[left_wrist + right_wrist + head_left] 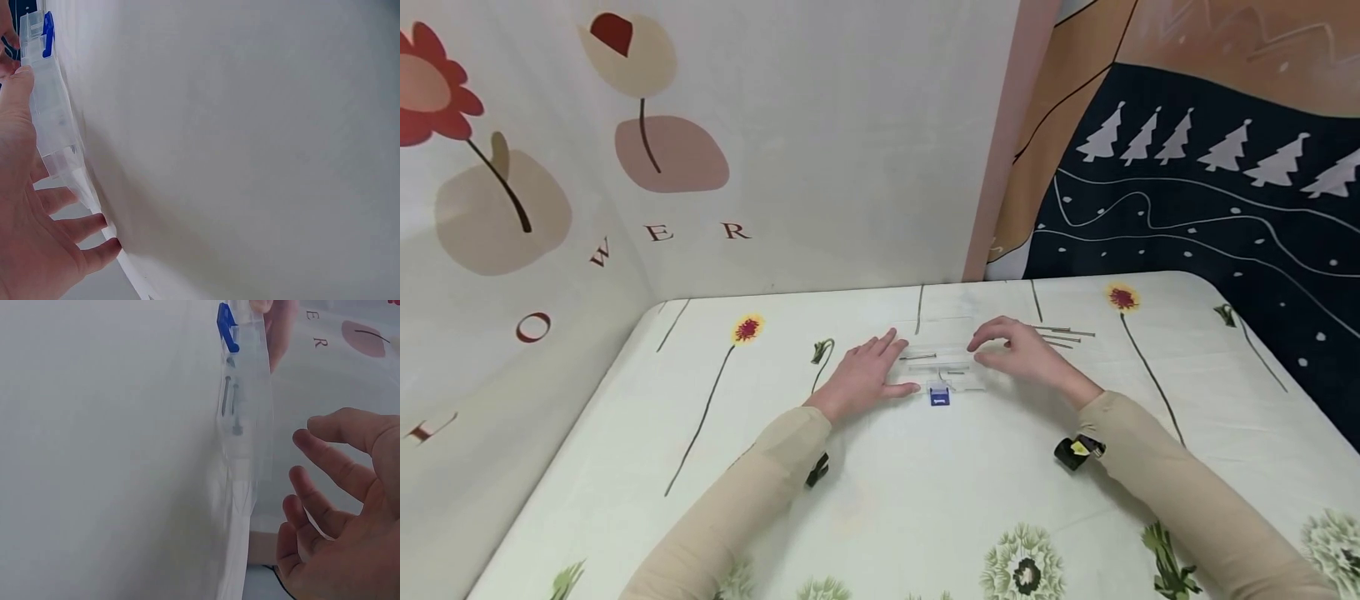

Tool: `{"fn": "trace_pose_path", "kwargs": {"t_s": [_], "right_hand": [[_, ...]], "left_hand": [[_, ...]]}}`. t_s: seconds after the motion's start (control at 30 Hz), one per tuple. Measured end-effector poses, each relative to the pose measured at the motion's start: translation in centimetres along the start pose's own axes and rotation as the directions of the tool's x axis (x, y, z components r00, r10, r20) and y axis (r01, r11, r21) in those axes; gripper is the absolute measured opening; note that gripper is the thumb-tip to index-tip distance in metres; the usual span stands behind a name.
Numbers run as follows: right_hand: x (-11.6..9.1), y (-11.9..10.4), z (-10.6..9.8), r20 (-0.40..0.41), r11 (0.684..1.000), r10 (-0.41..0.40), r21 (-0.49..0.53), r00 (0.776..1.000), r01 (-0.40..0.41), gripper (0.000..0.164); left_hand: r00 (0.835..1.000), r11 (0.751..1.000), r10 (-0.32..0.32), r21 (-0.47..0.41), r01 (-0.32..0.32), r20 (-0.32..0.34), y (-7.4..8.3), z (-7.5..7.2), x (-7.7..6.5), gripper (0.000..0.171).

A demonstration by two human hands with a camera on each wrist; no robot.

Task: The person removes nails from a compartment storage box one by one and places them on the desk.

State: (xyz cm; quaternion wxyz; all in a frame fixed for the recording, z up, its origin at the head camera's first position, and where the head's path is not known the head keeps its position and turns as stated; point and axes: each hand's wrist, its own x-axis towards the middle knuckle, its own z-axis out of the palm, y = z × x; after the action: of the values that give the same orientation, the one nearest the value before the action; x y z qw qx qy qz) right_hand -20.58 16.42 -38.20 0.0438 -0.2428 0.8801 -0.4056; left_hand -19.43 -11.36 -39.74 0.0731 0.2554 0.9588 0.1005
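A clear plastic compartment box with a blue latch lies on the table, its latch side facing me. Several nails, one long nail among them, show inside it. My left hand rests at the box's left end, fingers spread and fairly straight. In the left wrist view its thumb touches the box's near side and some fingertips reach the tabletop. Over the right end hovers my right hand, its fingers loosely bent. Thumb and index tips come close together in the right wrist view, with nothing visible between them.
Several loose long nails lie on the table just beyond my right hand. A white flower-printed cloth covers the table. Printed curtains hang right behind its far edge and along the left side.
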Motion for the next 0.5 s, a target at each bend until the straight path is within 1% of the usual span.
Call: {"fn": "trace_pose_path", "kwargs": {"t_s": [0.13,0.2,0.27,0.37,0.5], "right_hand": [[0.3,-0.4,0.7,0.043,0.998,-0.030,-0.062,0.999,0.033,0.018],[0.4,-0.5,1.1,0.061,0.994,-0.057,-0.095,0.997,0.062,0.020],[0.6,-0.4,1.5,0.079,0.991,-0.070,-0.111,0.994,0.078,0.022],[0.9,-0.6,2.1,0.110,0.990,-0.063,-0.117,0.992,0.076,0.026],[1.3,-0.8,2.7,0.160,0.992,-0.035,-0.115,0.987,0.053,0.030]], "left_hand": [[1.000,1.000,-0.006,0.005,0.006,0.001,-0.1,0.1,0.1,0.080],[1.000,1.000,-0.009,0.007,0.009,0.003,-0.1,0.1,0.1,0.081],[1.000,1.000,-0.011,0.008,0.011,0.004,-0.2,0.2,0.2,0.081],[1.000,1.000,-0.010,0.005,0.010,0.004,-0.2,0.2,0.2,0.081],[1.000,1.000,-0.011,-0.001,0.011,0.004,-0.1,0.1,0.2,0.080]]}}
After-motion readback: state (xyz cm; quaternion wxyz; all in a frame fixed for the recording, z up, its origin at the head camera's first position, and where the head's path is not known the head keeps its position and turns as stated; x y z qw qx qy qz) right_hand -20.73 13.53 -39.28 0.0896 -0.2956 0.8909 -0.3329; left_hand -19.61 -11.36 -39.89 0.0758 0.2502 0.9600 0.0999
